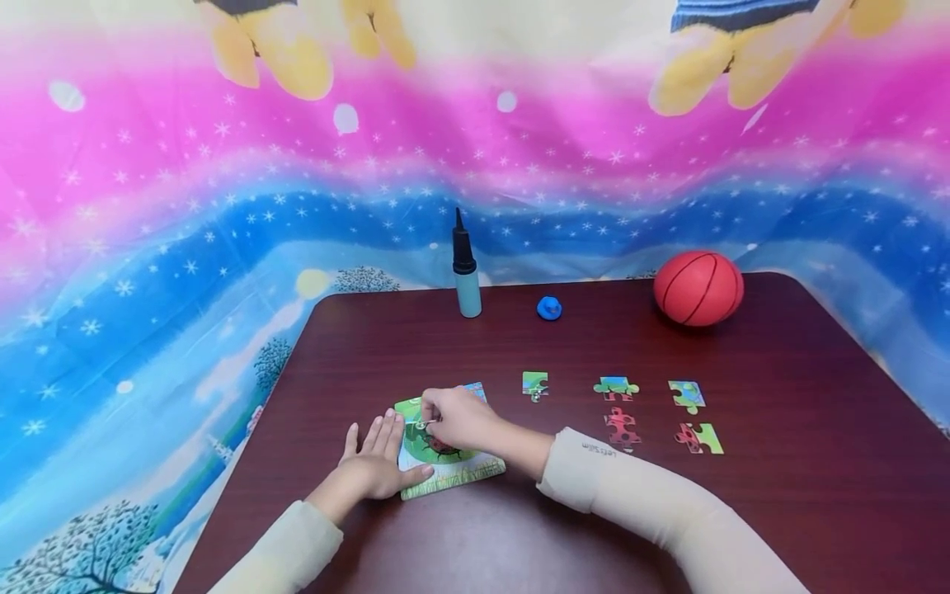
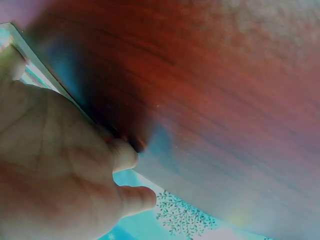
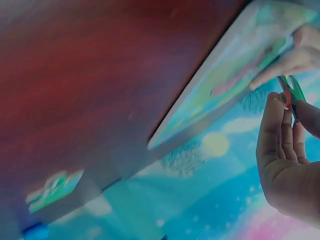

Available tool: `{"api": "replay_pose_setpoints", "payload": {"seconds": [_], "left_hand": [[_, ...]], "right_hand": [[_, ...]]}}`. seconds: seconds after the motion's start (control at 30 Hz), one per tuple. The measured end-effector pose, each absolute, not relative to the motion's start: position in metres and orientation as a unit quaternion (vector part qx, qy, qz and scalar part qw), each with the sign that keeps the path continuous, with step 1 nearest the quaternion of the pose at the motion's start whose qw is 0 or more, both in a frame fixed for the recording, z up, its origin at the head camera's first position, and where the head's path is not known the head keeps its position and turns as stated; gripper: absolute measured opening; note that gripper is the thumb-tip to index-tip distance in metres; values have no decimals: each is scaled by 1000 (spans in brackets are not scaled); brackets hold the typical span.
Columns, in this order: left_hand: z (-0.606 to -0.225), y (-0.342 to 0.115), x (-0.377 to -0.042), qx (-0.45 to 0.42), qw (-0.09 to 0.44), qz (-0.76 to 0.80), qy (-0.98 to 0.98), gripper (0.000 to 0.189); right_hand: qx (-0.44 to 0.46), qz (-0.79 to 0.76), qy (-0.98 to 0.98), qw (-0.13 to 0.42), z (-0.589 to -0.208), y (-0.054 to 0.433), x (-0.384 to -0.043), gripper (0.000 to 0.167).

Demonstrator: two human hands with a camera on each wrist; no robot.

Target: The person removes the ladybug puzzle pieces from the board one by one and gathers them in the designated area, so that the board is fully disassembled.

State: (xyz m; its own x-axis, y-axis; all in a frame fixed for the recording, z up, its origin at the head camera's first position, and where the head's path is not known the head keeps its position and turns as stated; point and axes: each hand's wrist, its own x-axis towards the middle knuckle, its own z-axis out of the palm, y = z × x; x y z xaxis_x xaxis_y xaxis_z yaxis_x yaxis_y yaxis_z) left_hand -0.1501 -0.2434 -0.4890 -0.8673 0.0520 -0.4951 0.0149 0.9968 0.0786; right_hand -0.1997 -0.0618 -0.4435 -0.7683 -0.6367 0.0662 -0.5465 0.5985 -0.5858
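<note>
A picture puzzle board [image 1: 454,474] with a ladybug on green lies on the table, slightly turned. My left hand [image 1: 374,468] rests along its left side, fingers straight and thumb over the lower left part. In the left wrist view that same hand [image 2: 55,160] lies beside the board's edge. Above the board, my right hand [image 1: 466,419] pinches a puzzle piece between thumb and fingertips. The right wrist view shows this puzzle piece [image 3: 294,94], green and red, tilted up off the board. Part of the board is hidden under the right hand.
Several loose puzzle pieces [image 1: 615,388] lie right of the board, one green piece [image 1: 534,384] nearest it. Along the table's back stand a teal hand pump [image 1: 468,293] with black top, a small blue rubber duck [image 1: 549,308] and a red ball [image 1: 698,289]. A printed cloth [image 1: 148,247] hangs behind.
</note>
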Motion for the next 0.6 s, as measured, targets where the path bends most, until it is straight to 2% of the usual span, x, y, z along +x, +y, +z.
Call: {"api": "replay_pose_setpoints", "payload": {"seconds": [0.23, 0.6], "left_hand": [[-485, -244, -150, 18, 249, 50, 967, 119], [-486, -242, -149, 22, 258, 67, 963, 121]], "right_hand": [[-283, -335, 895, 76, -435, -17, -218, 10], [-203, -291, 929, 101, -453, 52, -229, 14]]}}
